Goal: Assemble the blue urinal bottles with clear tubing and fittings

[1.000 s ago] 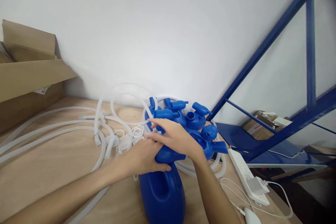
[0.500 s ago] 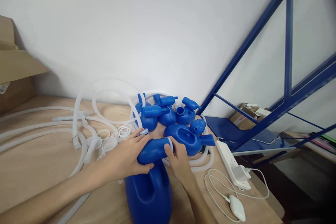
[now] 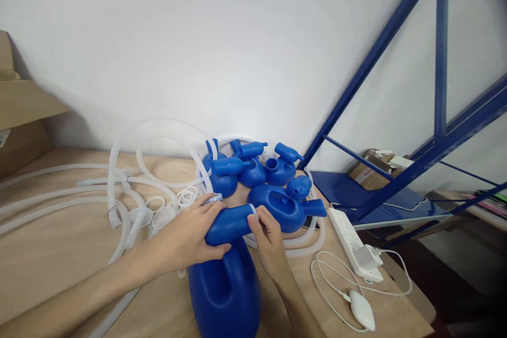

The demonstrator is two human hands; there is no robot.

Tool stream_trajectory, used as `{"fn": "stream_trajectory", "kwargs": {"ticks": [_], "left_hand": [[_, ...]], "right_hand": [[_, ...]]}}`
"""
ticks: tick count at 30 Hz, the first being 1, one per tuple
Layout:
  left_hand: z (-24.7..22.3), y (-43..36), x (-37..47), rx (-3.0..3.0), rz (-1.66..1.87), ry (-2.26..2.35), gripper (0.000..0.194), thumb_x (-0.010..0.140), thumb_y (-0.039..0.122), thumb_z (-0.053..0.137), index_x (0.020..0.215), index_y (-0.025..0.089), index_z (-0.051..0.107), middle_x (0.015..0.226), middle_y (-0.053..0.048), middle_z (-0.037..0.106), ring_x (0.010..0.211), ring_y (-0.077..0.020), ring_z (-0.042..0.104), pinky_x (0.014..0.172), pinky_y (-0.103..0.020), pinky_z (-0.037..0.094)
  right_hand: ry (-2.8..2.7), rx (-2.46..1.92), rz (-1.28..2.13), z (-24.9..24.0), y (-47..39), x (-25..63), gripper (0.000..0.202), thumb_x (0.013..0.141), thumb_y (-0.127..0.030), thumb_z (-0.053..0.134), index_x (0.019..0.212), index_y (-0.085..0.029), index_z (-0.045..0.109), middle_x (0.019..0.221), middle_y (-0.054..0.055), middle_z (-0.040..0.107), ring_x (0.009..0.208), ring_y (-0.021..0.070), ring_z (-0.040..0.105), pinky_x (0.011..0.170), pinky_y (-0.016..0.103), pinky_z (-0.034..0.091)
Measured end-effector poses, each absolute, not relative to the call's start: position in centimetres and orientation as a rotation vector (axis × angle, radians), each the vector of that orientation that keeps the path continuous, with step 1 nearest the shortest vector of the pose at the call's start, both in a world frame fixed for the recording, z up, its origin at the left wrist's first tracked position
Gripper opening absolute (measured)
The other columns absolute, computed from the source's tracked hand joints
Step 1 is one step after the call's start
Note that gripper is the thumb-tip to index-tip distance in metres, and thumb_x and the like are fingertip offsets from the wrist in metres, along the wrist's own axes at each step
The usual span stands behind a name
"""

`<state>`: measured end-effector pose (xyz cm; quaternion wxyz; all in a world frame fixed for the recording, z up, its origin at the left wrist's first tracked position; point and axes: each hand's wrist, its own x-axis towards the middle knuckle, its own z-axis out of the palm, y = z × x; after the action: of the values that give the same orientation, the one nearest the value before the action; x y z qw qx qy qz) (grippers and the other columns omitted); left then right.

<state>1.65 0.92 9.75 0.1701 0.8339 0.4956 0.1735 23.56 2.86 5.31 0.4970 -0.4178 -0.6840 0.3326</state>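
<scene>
A large blue plastic urinal bottle point(image 3: 225, 296) with a moulded handle stands at the near table edge. Its tubular blue spout point(image 3: 229, 224) lies sideways above the body, the mouth facing right. My left hand point(image 3: 194, 232) wraps round the back of the spout, thumb below and fingers over the top. Round the mouth's rim sits a white ring point(image 3: 253, 212). My right hand point(image 3: 269, 237) pinches the ring at the rim between thumb and fingers; part of it is hidden there. A clear cap-like piece point(image 3: 214, 198) shows just beyond my left fingers.
More blue urinal bottles point(image 3: 277, 210) and spouts point(image 3: 226, 166) crowd together by the wall. Clear tubes point(image 3: 71, 190), white rings point(image 3: 187, 196) and funnel-like pieces point(image 3: 163, 217) lie left. At right are a power strip point(image 3: 348, 240), a cabled white device point(image 3: 362, 310) and a blue rack point(image 3: 364, 74).
My right fingers have shifted slightly along the ring at the spout's rim, and its index finger has curled in more. My left hand keeps its hold. The camera view has moved slightly.
</scene>
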Motion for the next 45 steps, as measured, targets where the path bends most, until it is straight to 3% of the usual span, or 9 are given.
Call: {"fn": "stream_trajectory", "kwargs": {"ticks": [3,8,16,21,26,29,34,40,45], "left_hand": [[9.9,0.8,1.6,2.361,0.497,1.4,0.054,0.081,0.046,0.073,0.126,0.017,0.061,0.142,-0.017,0.064,0.153,-0.0421,0.035,0.114,-0.058,0.047],[9.8,0.7,1.3,2.365,0.499,1.382,0.055,0.081,0.049,0.074,0.125,0.019,0.063,0.142,-0.017,0.064,0.153,-0.0427,0.035,0.114,-0.06,0.047],[10.4,0.5,1.2,2.372,0.433,1.362,0.063,0.081,0.048,0.077,0.134,0.019,0.06,0.148,-0.016,0.06,0.154,-0.0411,0.034,0.115,-0.056,0.049],[10.2,0.0,1.4,2.369,0.433,1.408,0.064,0.081,0.047,0.078,0.136,0.019,0.06,0.147,-0.014,0.062,0.156,-0.0401,0.032,0.115,-0.054,0.05],[9.9,-0.2,2.1,2.382,0.522,1.381,0.069,0.08,0.048,0.081,0.139,0.02,0.058,0.145,-0.014,0.063,0.151,-0.0414,0.039,0.116,-0.059,0.047],[9.9,-0.2,2.3,2.383,0.525,1.392,0.077,0.079,0.048,0.083,0.144,0.02,0.054,0.152,-0.016,0.057,0.145,-0.043,0.047,0.112,-0.062,0.049],[9.9,-0.3,2.2,2.36,0.552,1.361,0.085,0.078,0.047,0.084,0.151,0.022,0.047,0.158,-0.017,0.05,0.143,-0.042,0.049,0.114,-0.062,0.048],[9.1,-0.2,1.8,2.336,0.617,1.342,0.092,0.079,0.049,0.083,0.156,0.023,0.04,0.156,-0.017,0.052,0.148,-0.0425,0.043,0.114,-0.061,0.047],[8.1,-0.2,1.4,2.156,0.796,1.337,0.089,0.071,0.059,0.087,0.144,0.024,0.048,0.168,-0.018,0.031,0.143,-0.0404,0.05,0.11,-0.055,0.053]], "right_hand": [[-1.668,-0.879,1.048,5.6,4.0,24.3,0.053,0.093,-0.059,0.066,0.064,-0.022,0.042,0.068,-0.004,0.035,0.064,0.0126,0.034,0.06,0.027,0.031],[-1.781,-0.744,1.211,6.1,5.9,25.6,0.054,0.091,-0.067,0.065,0.066,-0.02,0.053,0.069,-0.002,0.043,0.064,0.0133,0.037,0.06,0.028,0.032],[-1.643,-0.785,1.106,3.8,8.3,27.4,0.065,0.089,-0.076,0.057,0.054,-0.02,0.057,0.057,0.001,0.046,0.057,0.0152,0.041,0.055,0.03,0.035],[-1.692,-0.831,0.917,8.9,8.8,28.4,0.042,0.092,-0.053,0.071,0.065,-0.02,0.07,0.067,0.002,0.06,0.067,0.0172,0.051,0.067,0.032,0.04],[-2.436,-0.67,0.538,16.2,8.8,20.9,0.035,0.099,-0.044,0.067,0.072,-0.021,0.069,0.077,0.0,0.063,0.079,0.0183,0.059,0.076,0.032,0.043],[-2.716,-0.569,0.304,16.7,9.9,15.2,0.033,0.099,-0.04,0.068,0.072,-0.02,0.068,0.079,0.001,0.064,0.08,0.0179,0.058,0.071,0.03,0.041],[-2.838,-0.595,0.087,15.6,10.4,12.5,0.016,0.086,-0.03,0.084,0.095,-0.019,0.076,0.096,0.006,0.071,0.096,0.0245,0.063,0.078,0.033,0.047],[-2.444,-0.791,0.499,15.6,6.4,20.8,0.026,0.102,-0.043,0.062,0.119,-0.028,0.073,0.116,0.005,0.071,0.112,0.0237,0.064,0.099,0.038,0.05],[-1.965,-0.977,0.966,8.7,3.5,26.7,0.051,0.099,-0.054,0.062,0.144,-0.029,0.059,0.143,0.01,0.062,0.132,0.0296,0.059,0.109,0.044,0.049]]}}
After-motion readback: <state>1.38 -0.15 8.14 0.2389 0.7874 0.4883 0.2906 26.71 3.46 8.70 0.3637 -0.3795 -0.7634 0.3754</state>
